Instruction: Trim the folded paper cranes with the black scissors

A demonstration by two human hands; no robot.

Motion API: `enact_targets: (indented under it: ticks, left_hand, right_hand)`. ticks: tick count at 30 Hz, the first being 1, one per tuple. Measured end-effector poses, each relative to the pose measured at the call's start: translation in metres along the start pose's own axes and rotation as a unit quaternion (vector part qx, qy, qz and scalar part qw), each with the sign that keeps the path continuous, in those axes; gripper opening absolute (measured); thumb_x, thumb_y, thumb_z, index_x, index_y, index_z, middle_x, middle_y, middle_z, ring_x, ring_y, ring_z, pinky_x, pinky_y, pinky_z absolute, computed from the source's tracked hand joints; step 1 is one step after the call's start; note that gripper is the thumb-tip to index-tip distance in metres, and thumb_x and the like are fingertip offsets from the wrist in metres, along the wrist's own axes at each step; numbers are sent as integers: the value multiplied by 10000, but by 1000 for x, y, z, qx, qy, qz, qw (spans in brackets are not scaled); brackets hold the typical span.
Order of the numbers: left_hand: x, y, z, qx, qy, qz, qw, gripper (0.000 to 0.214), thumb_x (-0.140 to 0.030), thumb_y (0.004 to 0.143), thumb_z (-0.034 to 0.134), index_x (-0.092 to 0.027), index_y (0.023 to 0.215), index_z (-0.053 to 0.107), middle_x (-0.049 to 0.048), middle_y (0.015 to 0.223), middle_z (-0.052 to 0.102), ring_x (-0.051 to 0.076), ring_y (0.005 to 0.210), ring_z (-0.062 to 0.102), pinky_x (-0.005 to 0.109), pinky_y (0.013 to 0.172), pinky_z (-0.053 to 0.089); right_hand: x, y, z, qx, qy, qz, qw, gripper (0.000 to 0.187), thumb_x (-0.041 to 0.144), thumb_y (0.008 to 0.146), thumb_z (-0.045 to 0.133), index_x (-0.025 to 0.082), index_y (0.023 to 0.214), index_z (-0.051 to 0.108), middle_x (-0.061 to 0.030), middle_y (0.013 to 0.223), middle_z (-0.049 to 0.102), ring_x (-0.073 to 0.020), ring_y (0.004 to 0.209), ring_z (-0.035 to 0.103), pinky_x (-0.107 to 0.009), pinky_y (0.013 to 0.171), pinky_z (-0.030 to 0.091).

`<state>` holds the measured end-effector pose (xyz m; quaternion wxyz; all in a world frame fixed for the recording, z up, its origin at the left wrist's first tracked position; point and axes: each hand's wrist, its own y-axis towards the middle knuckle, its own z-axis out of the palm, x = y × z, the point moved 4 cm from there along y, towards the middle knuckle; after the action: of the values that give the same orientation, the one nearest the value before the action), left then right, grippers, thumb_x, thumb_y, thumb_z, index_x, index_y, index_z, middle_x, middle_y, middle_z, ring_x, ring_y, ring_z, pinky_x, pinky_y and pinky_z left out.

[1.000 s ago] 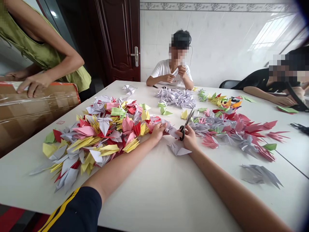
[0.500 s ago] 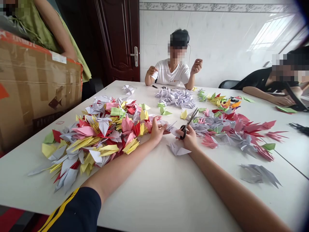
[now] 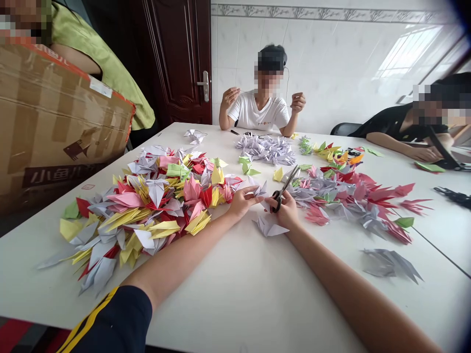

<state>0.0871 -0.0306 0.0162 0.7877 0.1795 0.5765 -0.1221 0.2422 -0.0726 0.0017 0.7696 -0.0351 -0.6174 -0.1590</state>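
My left hand (image 3: 244, 203) pinches a pale lavender folded paper crane (image 3: 261, 188) over the middle of the table. Close beside it, my right hand (image 3: 288, 212) grips black-handled scissors (image 3: 290, 177), their blades pointing up and away from me. The right fingertips are near the same crane; whether they touch it I cannot tell. Just below my hands lies another lavender paper crane (image 3: 270, 227). To the left spreads a big pile of folded cranes (image 3: 158, 196) in red, pink, yellow, lavender and green. A second pile, mostly lavender and pink (image 3: 342, 193), lies to the right.
Lavender cranes (image 3: 267, 149) are heaped on the white table (image 3: 221, 294) before a person in white (image 3: 257, 108). A grey folded paper (image 3: 392, 264) lies at right. Another person leans on the table at far right. At left, someone in green holds a large cardboard box (image 3: 66, 117).
My left hand has moved slightly right, closer to the scissors, with its crane. The cardboard box has tilted and shifted right as its carrier bends. The person opposite has raised a hand.
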Motion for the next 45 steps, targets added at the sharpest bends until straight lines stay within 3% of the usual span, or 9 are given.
enact_targets:
  ticks: [5,10,15,18,21,26,30,36,45]
  left_hand:
    - [5,3,-2,-17,-33,11,999,526,-564,647,824,-112,906,748,83,917,737,243,902,689,428,886,561]
    - [3,3,-4,-32,-14,31,999,518,-581,656,811,-131,903,739,70,906,731,225,865,681,390,824,570]
    - [-6,1,-5,-42,85,70,993,403,-526,677,812,-149,792,727,63,797,724,209,752,677,363,780,548]
    - [-7,1,-3,-30,110,74,991,355,-479,675,826,-158,772,713,64,795,725,204,772,679,346,797,527]
    - [-7,0,-2,-29,131,83,988,356,-473,669,829,-158,743,682,51,769,704,186,742,654,319,749,502]
    - [-11,-5,0,-47,192,125,972,326,-455,729,783,-175,689,622,11,692,636,158,696,590,286,696,457]
    - [-12,-6,1,-42,166,142,975,281,-382,742,772,-181,689,583,13,718,610,171,761,605,286,730,468]
    - [-2,2,-2,-21,87,109,990,238,-297,724,745,-183,743,537,-11,757,566,150,771,620,277,751,497]
    - [12,10,-4,-5,23,46,999,370,-358,645,804,-184,761,498,-26,807,557,105,708,581,303,747,552]
  right_hand:
    - [0,-1,2,22,-14,6,1000,498,358,556,886,245,755,444,75,635,618,-93,424,498,-256,413,453]
    - [2,-1,4,19,-43,1,999,489,382,560,869,248,750,439,60,635,637,-117,462,526,-261,444,429]
    - [19,-6,0,-72,-95,-111,987,487,362,599,863,254,801,434,-8,824,722,-198,785,665,-272,585,447]
    - [27,-11,3,-73,-119,-151,979,475,356,641,856,259,841,437,-30,898,731,-226,908,678,-288,635,447]
    - [29,-17,9,-69,-140,-159,975,479,357,646,864,259,845,440,-31,888,718,-226,883,681,-315,671,473]
    - [29,-24,13,-113,-148,-169,968,518,326,610,884,261,855,433,-16,877,680,-214,841,687,-344,737,525]
    - [27,-25,12,-135,-109,-128,976,499,319,632,856,258,855,415,-21,913,691,-197,773,700,-303,641,511]
    - [24,-16,6,-135,-54,-88,985,526,322,599,863,254,823,393,8,800,710,-200,686,701,-254,507,452]
    - [13,-8,0,-117,-16,-78,990,489,304,607,863,250,808,420,49,696,687,-166,642,664,-272,564,489]
